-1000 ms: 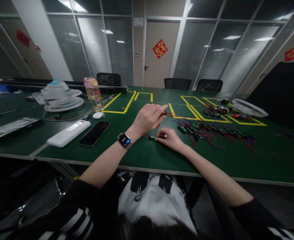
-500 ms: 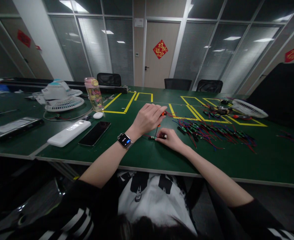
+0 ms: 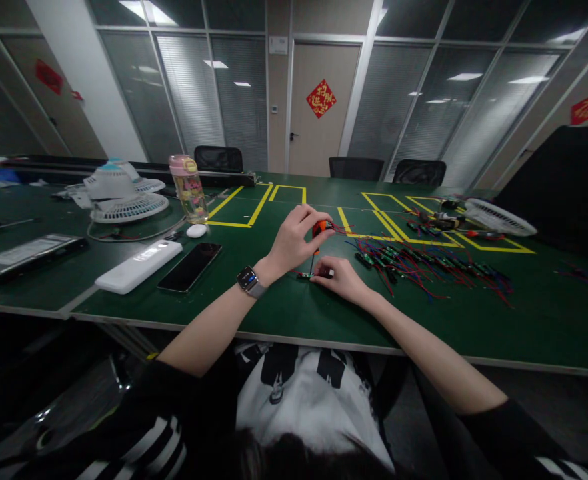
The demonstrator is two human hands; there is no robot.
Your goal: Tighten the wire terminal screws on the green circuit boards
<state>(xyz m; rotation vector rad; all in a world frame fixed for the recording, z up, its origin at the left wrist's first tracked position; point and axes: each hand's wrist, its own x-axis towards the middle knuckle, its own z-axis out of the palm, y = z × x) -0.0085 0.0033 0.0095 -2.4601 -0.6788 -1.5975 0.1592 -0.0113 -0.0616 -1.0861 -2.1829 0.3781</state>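
My left hand point(image 3: 300, 239) is closed around the orange and black handle of a screwdriver point(image 3: 320, 230), thumb and fingers on its sides. The thin shaft points down to a small green circuit board point(image 3: 305, 275) on the table. My right hand point(image 3: 341, 277) pinches the right end of that board and holds it against the green tabletop. Part of the board is hidden under my right fingers, and the contact at the screwdriver's tip is too small to make out.
Several wired circuit boards point(image 3: 424, 260) lie in a tangled row to the right. On the left are a phone point(image 3: 190, 267), a white power bank point(image 3: 139, 265), a bottle point(image 3: 189, 190) and a fan point(image 3: 129, 203). Yellow tape point(image 3: 251, 225) marks the table point(image 3: 274, 320).
My left hand has turned on the screwdriver handle, rolling back so more of the orange shows between thumb and fingers. My right hand and the board have stayed in place.
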